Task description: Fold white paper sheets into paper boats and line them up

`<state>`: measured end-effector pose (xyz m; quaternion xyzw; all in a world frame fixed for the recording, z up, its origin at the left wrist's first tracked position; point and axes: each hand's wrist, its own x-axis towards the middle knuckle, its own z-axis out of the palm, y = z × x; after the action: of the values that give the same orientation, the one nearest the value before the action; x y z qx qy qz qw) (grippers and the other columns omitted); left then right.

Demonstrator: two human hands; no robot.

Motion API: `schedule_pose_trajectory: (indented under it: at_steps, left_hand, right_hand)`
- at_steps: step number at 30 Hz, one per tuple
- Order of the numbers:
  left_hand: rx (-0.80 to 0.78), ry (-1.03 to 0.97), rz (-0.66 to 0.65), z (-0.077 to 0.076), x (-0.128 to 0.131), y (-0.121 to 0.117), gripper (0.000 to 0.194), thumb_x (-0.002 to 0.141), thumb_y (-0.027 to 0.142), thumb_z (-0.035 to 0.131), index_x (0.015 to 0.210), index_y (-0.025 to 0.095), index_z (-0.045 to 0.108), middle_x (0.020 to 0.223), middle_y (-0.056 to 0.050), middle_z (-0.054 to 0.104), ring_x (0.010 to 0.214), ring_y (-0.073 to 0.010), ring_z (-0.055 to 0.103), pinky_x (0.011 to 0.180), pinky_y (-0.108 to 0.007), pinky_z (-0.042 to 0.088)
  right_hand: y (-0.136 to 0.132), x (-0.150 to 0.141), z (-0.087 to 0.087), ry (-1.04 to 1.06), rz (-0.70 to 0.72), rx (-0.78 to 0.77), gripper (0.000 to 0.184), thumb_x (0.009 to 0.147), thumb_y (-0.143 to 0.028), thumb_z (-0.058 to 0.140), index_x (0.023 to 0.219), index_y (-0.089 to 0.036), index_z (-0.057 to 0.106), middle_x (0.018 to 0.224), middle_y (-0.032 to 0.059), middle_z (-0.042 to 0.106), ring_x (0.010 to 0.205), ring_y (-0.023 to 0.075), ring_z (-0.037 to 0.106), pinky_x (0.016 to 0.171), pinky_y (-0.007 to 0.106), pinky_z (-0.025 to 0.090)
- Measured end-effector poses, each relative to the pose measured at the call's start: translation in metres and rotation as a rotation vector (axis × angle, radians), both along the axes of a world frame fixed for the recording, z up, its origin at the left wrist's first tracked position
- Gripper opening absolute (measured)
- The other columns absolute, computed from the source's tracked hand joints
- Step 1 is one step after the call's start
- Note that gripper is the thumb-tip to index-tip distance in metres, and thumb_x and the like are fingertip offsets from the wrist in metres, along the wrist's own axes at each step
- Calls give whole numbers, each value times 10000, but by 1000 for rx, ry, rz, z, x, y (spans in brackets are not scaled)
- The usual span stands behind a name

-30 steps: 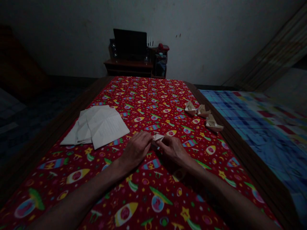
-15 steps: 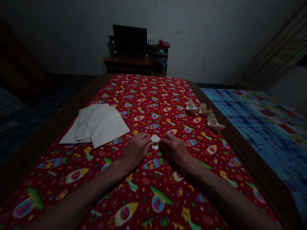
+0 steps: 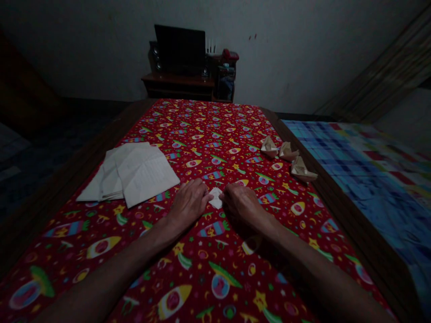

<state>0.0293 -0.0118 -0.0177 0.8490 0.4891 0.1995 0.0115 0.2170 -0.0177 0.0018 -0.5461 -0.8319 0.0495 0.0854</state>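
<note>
A small folded piece of white paper (image 3: 216, 198) lies on the red patterned cloth between my hands, its visible part roughly diamond-shaped. My left hand (image 3: 190, 200) has its fingers closed at the paper's left corner, the thumb against it. At the opposite corner my right hand (image 3: 243, 202) pinches the paper, fingers curled and partly hidden from view. To the left lies a stack of creased paper sheets (image 3: 148, 172), loosely fanned out. Three folded paper boats (image 3: 303, 170) stand near the right edge of the table.
The red cloth (image 3: 215, 251) with rockets and stars covers a dark wooden table (image 3: 350, 220). Beyond its far end stand a monitor (image 3: 180, 50) and a red telephone (image 3: 230, 54) on furniture against the wall. A blue checked cloth (image 3: 313, 139) spreads out on the right.
The paper between my hands has gone from a raised, pointed fold to a flatter diamond shape. Both hands stay at its sides. The view has tilted slightly downward.
</note>
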Motion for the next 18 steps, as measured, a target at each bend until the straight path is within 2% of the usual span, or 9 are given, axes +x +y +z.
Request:
schedule_pose_trajectory:
  at_steps: [6,10,13,16,18]
  left_hand:
    - [3,-14,8,4,-2,-4,182,883,315,531,786,160,535,823,-43,552,768,-179,513,687,-295,381]
    - [-18,-157,-17,-3,-6,-2,162,895,308,506,847,162,558,853,-42,565,801,-181,528,725,-301,409]
    - [-59,-283,-60,-8,-9,2,201,923,307,441,917,178,595,873,-36,588,822,-171,555,751,-295,431]
    - [-121,-319,-73,-7,-9,6,201,904,305,470,936,190,631,874,-31,615,827,-170,577,753,-291,437]
    - [-176,-322,-55,-4,-8,7,177,878,291,506,912,193,650,870,-29,633,822,-173,588,746,-291,439]
  right_hand:
    - [0,1,-10,-3,25,65,178,909,-275,475,821,-156,573,677,34,613,579,129,494,520,264,189]
    - [-8,3,-16,18,-25,166,217,924,-309,441,859,-161,586,754,44,621,586,129,493,524,259,203]
    - [-15,6,-17,42,48,192,211,919,-289,442,887,-161,606,809,52,618,597,128,498,525,254,229]
    - [-16,9,-16,171,137,164,238,925,-312,436,895,-177,630,816,46,611,622,123,514,544,237,290]
    - [-14,11,-15,297,112,159,282,939,-323,410,871,-180,643,802,46,604,639,123,525,576,229,339]
